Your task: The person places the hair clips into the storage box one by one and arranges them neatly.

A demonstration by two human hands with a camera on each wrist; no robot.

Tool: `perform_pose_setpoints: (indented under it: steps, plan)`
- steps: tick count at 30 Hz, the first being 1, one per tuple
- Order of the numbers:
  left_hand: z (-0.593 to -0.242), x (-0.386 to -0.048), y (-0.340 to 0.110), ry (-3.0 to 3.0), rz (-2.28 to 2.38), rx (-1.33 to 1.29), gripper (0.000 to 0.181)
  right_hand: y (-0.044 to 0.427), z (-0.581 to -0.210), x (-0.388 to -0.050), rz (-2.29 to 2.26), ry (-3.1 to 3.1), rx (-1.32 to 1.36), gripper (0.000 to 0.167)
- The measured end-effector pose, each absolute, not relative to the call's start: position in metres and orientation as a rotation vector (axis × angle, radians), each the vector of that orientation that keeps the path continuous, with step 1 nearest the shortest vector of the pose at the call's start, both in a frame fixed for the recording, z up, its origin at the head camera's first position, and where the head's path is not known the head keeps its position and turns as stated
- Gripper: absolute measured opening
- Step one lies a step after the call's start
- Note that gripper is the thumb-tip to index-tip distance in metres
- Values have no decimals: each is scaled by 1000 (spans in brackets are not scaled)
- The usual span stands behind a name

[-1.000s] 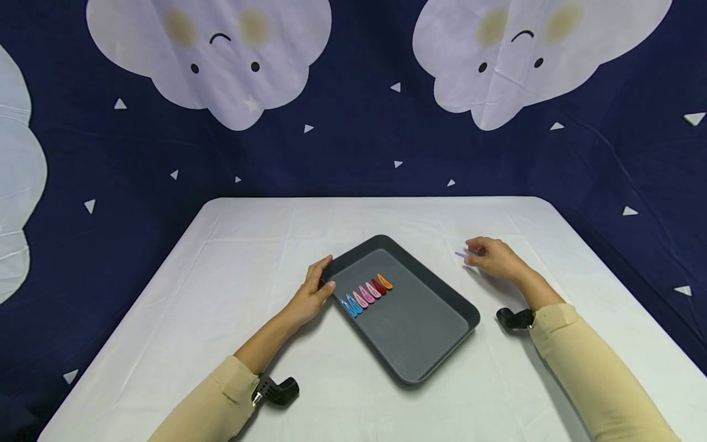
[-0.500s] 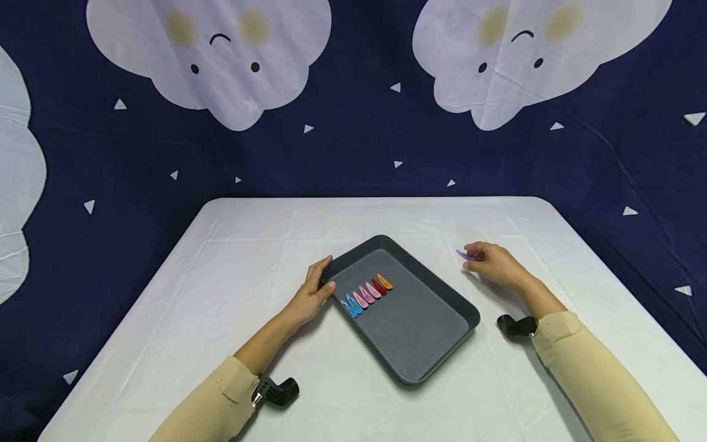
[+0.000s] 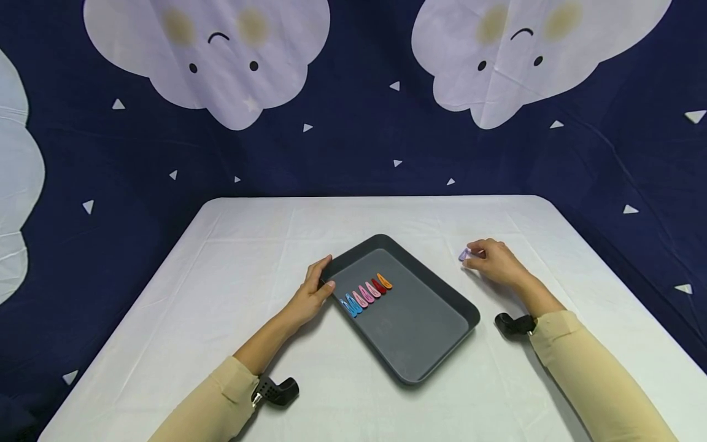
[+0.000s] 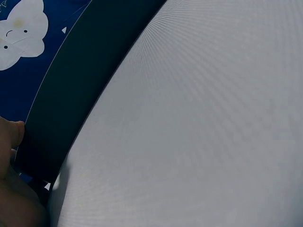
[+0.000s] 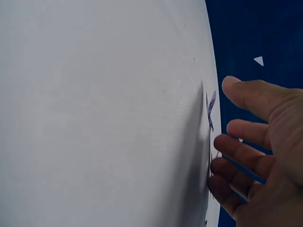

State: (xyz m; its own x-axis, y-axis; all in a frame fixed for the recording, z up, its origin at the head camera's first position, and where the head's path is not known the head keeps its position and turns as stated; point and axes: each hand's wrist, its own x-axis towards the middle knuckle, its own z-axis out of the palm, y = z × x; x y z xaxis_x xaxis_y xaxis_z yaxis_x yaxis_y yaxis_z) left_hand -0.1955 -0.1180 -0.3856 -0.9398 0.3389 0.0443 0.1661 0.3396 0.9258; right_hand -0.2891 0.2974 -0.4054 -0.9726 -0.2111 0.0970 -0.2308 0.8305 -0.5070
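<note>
My left hand [image 3: 305, 301] grips the left corner of a dark grey baking tray [image 3: 425, 331], thumb over the rim. The left wrist view shows the tray's outer wall [image 4: 71, 90] beside that hand [image 4: 16, 184]. A slanted row of snap hair clips [image 3: 366, 293] in blue, pink, red and orange lies inside the tray. Right of it, my right hand [image 3: 495, 261] is low over the table at a purple hair clip [image 3: 464, 254]. In the right wrist view, that clip [image 5: 211, 111] looks crossed and stands apart from the spread thumb and loosely bent fingers [image 5: 241, 151].
A white cloth covers the table [image 3: 265, 258]. Small dark and reddish bits, partly hidden by the right hand, show along the table's surface in the right wrist view. Behind the table hangs a dark blue curtain [image 3: 353, 153] with clouds and triangles.
The purple clip at the right fingertips has turned from flat to a wider, forked look. The right hand shifted slightly; the left hand, tray and row of clips stayed put.
</note>
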Motion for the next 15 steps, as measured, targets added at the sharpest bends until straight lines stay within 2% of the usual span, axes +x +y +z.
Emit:
perform_pose_setpoints:
  steps: [10, 15]
  plan:
    - [-420, -216, -123, 2461, 1685, 495, 58, 296, -409, -300, 732, -3005, 282, 52]
    - [-425, -218, -124, 2461, 1700, 510, 58, 293, -409, -300, 715, -3017, 224, 56]
